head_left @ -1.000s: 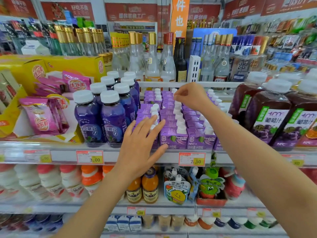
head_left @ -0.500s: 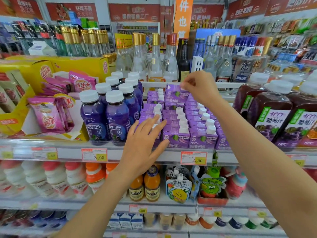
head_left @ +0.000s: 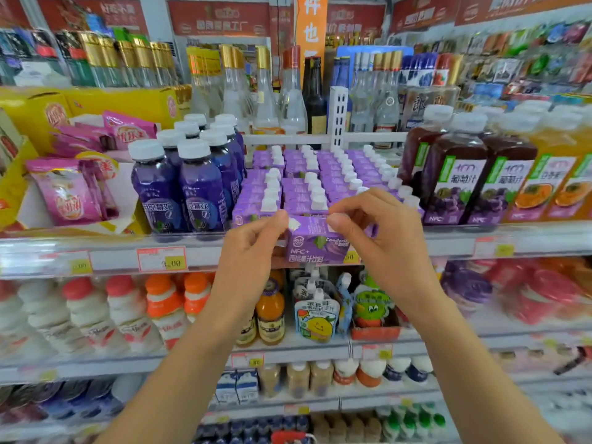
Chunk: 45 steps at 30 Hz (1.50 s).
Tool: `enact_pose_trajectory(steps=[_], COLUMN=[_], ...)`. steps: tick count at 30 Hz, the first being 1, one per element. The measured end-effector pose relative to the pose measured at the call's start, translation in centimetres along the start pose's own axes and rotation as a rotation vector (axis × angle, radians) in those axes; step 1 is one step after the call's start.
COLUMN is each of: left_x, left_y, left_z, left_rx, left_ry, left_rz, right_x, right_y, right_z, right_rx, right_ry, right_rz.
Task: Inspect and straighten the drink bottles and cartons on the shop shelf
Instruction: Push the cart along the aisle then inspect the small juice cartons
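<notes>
My left hand (head_left: 253, 251) and right hand (head_left: 390, 248) both pinch one purple carton (head_left: 317, 241) by its upper corners (its white cap (head_left: 294, 224) sits by my left thumb). It is held upright, just in front of the shelf edge (head_left: 112, 257). Behind it stand the matching cartons (head_left: 320, 181), with purple bottles (head_left: 179, 193) to the left and dark juice bottles (head_left: 455, 177) to the right.
</notes>
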<state>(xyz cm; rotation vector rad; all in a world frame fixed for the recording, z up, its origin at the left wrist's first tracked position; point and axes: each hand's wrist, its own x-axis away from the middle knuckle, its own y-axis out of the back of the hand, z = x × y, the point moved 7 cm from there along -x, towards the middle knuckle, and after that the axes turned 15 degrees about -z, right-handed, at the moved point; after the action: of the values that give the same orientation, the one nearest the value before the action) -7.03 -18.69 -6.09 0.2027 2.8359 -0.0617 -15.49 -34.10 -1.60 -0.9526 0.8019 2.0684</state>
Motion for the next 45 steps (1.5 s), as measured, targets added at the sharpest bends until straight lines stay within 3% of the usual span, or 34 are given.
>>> enact_pose_trajectory(steps=[4, 8, 12, 19, 26, 34, 41, 45], left_x=[2.4, 5.8, 10.0, 18.0, 26.5, 33.5, 35.2, 35.1], left_y=[1.4, 3.3, 3.9, 2.2, 3.1, 3.3, 3.3, 3.3], left_z=[2.6, 5.8, 9.8, 19.3, 35.9, 51.2, 54.3, 54.3], left_rx=[-0.023, -0.025, -0.099, -0.247, -0.735, -1.091, -1.006, -0.955], left_ry=[0.006, 0.049, 0.124, 0.299, 0.094, -0.161, -0.174, -0.176], left_rz=[-0.017, -0.013, 0.081, 0.352, 0.609, 0.697, 0.537, 0.500], right_x=[4.3, 10.4, 16.6, 29.9, 44.5, 63.1, 75.4, 79.5], right_y=[-0.1, -0.3, -0.4, 0.7, 1.6, -0.9, -3.6, -4.8], right_z=[-0.4, -1.3, -1.8, -7.4, -16.8, -30.6, -38.4, -40.6], right_rx=[-0.012, -0.112, -0.084, 0.054, 0.312, 0.654, 0.745, 0.762], right_ry=[-0.078, -0.315, -0.394, -0.712, -1.089, -1.313, -1.415, -1.459], right_rz=[0.071, 0.259, 0.360, 0.342, 0.311, 0.562, 0.742, 0.744])
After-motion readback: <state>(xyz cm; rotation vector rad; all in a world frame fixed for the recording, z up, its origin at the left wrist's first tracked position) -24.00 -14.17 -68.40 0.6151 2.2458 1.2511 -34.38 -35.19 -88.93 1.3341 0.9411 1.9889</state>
